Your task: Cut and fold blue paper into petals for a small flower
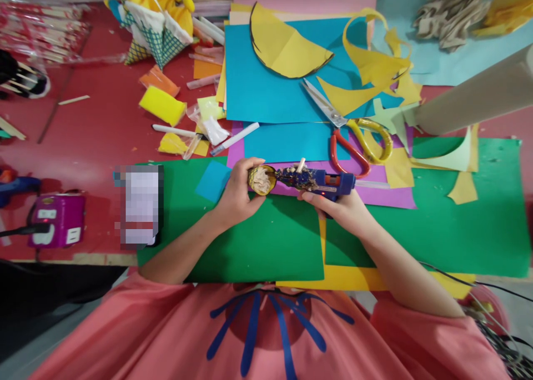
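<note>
My left hand (240,197) is closed around a small yellow paper cone (261,180) with a dark netted pattern and crumpled cream paper inside. In my right hand (341,211) is a blue glue gun (333,183), its fingers wrapped round the handle. The gun's nozzle end, crusted with bits of residue, points left and meets the cone's right rim; whether glue is coming out cannot be made out. Below both hands lies green paper (258,247). Just beyond the gun rest scissors (339,119) with one red and one yellow handle loop, blades spread slightly.
A yellow half-disc of paper (287,44) lies on blue sheets (241,91). Yellow scraps (366,64) and a pale tube (478,91) are at right. A phone (141,205) and a purple power box (56,219) sit left. A cable (453,277) trails at lower right.
</note>
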Tool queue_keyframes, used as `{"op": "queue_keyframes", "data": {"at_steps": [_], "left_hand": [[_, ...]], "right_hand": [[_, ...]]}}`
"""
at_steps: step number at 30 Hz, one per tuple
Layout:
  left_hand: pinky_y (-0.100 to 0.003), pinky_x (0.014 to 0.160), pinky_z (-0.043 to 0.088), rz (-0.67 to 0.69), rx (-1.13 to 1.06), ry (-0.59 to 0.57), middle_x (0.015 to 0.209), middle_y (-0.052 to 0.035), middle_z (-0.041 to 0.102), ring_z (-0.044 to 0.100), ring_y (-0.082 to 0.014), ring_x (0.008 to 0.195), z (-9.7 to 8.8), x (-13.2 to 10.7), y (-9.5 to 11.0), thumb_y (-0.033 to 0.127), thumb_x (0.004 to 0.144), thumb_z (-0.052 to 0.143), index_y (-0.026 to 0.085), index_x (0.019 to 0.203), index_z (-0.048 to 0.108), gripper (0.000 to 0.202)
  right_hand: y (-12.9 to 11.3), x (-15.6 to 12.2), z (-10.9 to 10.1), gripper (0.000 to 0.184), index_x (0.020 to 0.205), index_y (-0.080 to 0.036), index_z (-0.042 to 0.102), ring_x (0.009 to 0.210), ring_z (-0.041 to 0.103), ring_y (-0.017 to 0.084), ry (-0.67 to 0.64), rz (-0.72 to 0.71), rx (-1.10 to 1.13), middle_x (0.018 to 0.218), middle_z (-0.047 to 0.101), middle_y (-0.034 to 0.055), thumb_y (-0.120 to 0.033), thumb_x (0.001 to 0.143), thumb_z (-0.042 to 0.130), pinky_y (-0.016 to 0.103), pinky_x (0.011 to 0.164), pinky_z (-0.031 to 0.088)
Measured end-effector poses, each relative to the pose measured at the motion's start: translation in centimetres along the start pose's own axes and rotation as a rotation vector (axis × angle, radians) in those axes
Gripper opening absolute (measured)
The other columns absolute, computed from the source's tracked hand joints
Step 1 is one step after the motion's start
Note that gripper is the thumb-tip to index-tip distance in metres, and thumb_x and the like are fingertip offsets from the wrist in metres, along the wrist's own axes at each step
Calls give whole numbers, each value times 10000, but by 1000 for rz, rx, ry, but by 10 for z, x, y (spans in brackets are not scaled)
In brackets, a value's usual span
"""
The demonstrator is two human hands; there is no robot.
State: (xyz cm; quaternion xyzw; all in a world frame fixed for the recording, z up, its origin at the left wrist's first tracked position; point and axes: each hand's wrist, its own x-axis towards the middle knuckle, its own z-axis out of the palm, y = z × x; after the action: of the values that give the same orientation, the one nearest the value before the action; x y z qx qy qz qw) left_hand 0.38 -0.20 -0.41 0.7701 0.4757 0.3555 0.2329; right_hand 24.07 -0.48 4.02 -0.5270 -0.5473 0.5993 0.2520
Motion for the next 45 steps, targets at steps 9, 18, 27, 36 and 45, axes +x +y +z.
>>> {"op": "queue_keyframes", "data": {"at_steps": [9,18,27,36,45], "left_hand": [[-394,899,486,-25,34,1,1091,-91,515,548,-235,1037,0,1,1,135,731,563,213,1200,370,514],[-403,923,465,17,-22,-30,1112,-95,500,530,-244,1067,0,0,2,120,727,569,222,1206,377,526],[-397,919,458,0,-6,-27,1112,-95,495,522,-243,1063,-1,1,3,142,757,566,220,1199,373,488],[-365,877,466,22,-11,34,1073,-80,495,534,-221,1004,1,1,-1,173,766,593,211,1191,383,475],[-395,922,452,28,-26,-25,1111,-98,486,515,-239,1057,0,1,2,102,729,562,202,1206,373,523]], "right_hand": [[-1,-2,-7,304,801,-147,662,413,433,69,51,-28,60,518,530,-33,-445,747,690,220,403,372],[3,0,4,295,873,-167,686,437,470,81,50,-17,9,576,574,-17,-435,752,682,218,408,431],[2,-1,2,275,884,-175,715,485,493,109,34,-118,-155,564,569,-10,-424,787,651,230,441,399],[0,-4,-7,281,896,-154,707,464,450,76,67,-114,-46,650,615,0,-403,770,674,222,447,394],[3,-1,3,295,901,-175,706,451,476,87,25,-72,-46,547,552,-24,-435,765,673,207,410,401]]}}
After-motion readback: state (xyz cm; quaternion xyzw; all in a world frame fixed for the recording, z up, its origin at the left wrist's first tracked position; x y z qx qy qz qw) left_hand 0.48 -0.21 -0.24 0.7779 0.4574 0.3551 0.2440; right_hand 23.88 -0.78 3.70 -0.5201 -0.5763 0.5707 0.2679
